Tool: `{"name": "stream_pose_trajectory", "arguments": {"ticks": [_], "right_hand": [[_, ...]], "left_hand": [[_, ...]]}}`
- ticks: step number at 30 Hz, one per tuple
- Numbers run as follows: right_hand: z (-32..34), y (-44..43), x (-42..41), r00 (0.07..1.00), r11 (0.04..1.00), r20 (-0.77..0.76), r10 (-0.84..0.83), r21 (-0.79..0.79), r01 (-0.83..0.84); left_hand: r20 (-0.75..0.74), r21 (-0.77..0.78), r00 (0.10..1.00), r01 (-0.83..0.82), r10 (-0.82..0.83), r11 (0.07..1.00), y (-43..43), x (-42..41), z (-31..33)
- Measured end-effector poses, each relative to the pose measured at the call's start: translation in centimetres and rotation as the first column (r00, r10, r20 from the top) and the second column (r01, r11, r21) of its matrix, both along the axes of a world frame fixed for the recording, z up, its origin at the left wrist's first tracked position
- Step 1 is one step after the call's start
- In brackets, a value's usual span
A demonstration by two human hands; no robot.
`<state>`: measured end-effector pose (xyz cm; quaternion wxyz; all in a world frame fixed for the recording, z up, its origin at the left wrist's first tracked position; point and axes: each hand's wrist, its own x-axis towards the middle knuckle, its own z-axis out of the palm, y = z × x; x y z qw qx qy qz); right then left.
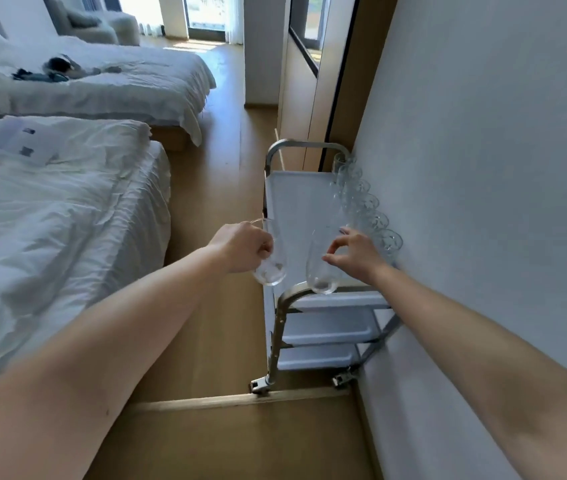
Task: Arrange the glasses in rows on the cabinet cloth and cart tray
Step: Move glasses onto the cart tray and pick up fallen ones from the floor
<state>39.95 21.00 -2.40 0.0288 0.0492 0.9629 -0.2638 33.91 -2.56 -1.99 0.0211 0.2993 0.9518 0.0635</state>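
Wrapped round one glass mid-frame, my left hand holds firm; my right hand pinches the other glass by its wall, light, slippery, brittle.

No text, label, brand or number can be read; the only printed thing is a paper sheet lying on the near bed; its few dark blocks are too blurred and small to make out.

Clear glasses line the white cart tray along the wall; two more glasses are held over its near end.
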Motion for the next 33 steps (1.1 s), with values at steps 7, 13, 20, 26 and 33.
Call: {"name": "stream_pose_trajectory", "arguments": {"ticks": [7, 13, 20, 26, 33], "right_hand": [[-3.7, -2.2, 9.4, 0.997, 0.991, 0.040, -0.064, -0.118, 0.069], [-9.9, -5.2, 16.3, 0.974, 0.959, 0.074, -0.216, -0.170, 0.225], [-13.9, -5.7, 22.0, 0.937, 0.900, 0.074, -0.340, -0.262, 0.347], [-16.3, -2.0, 23.6, 0.903, 0.853, 0.072, -0.423, -0.303, 0.424], [-17.5, 4.6, 23.7, 0.914, 0.874, 0.097, -0.393, -0.271, 0.404]], "left_hand": [[0.125, -0.059, 0.988, 0.101, -0.093, 0.993, -0.1, 7.9, -1.7], [0.203, -0.083, 0.975, 0.104, -0.085, 0.991, -1.5, 15.7, -8.9], [0.265, -0.029, 0.964, 0.044, -0.035, 0.999, -0.7, 21.3, -12.8], [0.308, 0.038, 0.951, -0.048, 0.034, 0.998, 3.1, 22.8, -14.5], [0.328, -0.026, 0.937, -0.119, 0.121, 0.993, 9.4, 23.2, -15.4]]}}
